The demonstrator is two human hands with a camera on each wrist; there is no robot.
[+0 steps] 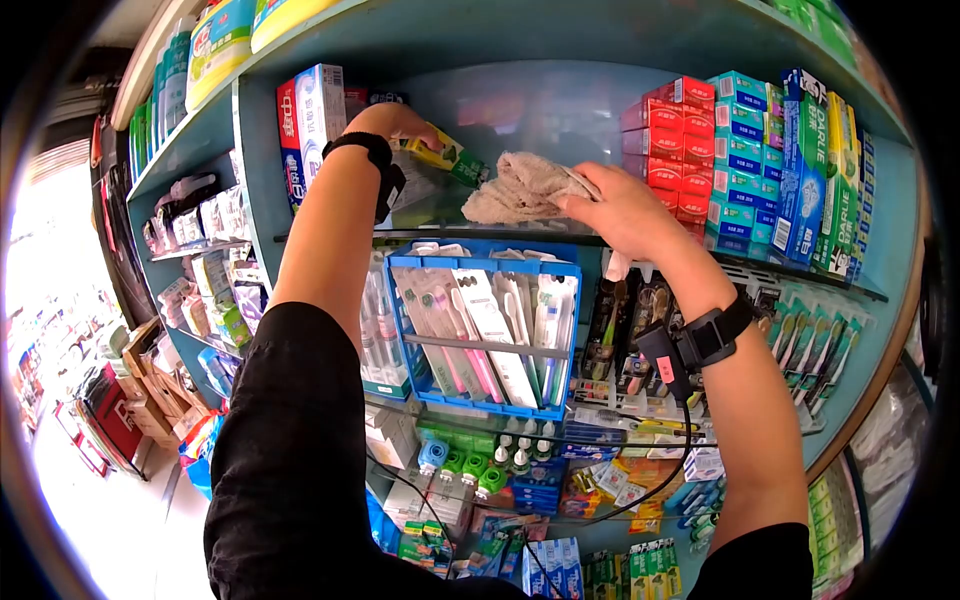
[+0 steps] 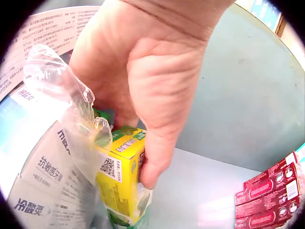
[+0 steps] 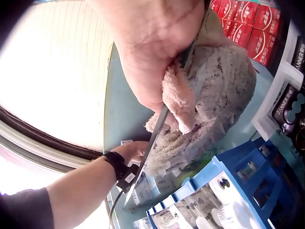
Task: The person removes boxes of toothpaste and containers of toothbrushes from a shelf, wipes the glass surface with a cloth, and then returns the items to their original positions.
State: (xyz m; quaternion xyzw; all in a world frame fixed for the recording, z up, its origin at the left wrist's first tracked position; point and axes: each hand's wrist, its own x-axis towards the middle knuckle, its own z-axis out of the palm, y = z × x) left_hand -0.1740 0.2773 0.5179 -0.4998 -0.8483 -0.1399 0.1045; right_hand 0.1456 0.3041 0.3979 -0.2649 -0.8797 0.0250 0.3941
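In the head view my left hand [image 1: 402, 124] grips a yellow-green box [image 1: 447, 158] at the left part of the upper shelf. The left wrist view has the thumb of that hand [image 2: 143, 71] on the side of the yellow box [image 2: 116, 183], with clear plastic wrap [image 2: 62, 90] beside it. My right hand [image 1: 632, 212] pinches a beige cloth [image 1: 530, 188] at the shelf's front edge. In the right wrist view the bunched, greyish cloth [image 3: 209, 95] hangs from the right hand [image 3: 152, 52], against the glass edge.
Red boxes [image 1: 668, 150] and teal boxes [image 1: 738, 160] are stacked at the right of the shelf, tall toothpaste boxes [image 1: 318, 110] at its left. Below the glass shelf stands a blue basket [image 1: 488, 408] of toothbrushes. Packaged toothbrushes [image 1: 815, 345] hang at the lower right.
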